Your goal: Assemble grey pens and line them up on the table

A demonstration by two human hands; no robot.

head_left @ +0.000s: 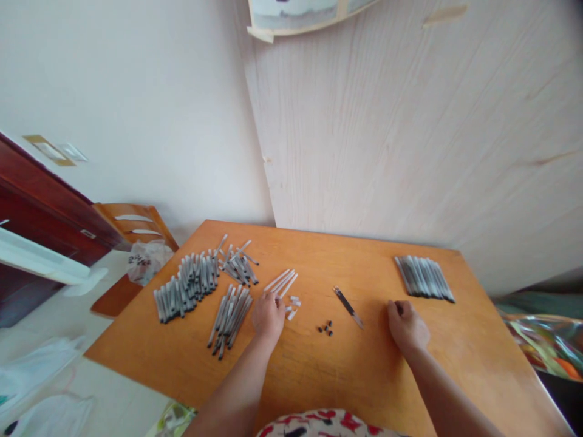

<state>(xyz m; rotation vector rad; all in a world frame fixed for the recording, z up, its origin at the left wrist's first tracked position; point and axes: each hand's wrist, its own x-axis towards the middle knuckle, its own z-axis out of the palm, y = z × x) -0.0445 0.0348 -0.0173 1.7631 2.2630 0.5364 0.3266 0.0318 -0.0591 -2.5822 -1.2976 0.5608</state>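
Note:
My left hand (268,315) rests on the orange wooden table (319,370), fingers curled down by a few loose white tubes (282,282) and small white caps (294,306). Whether it holds anything is hidden. My right hand (407,326) lies on the table as a loose fist, and nothing shows in it. Between my hands lie a thin dark pen refill (348,307) and several tiny black tips (326,329). Left of my left hand lie piles of grey pen barrels (186,285) and a smaller bunch (230,315).
A neat row of grey pens (424,278) lies at the table's far right. A wooden chair (132,233) with a plastic bag (146,260) stands at the left. A pale wood panel (410,133) leans behind the table. A colourful bag (546,343) lies right.

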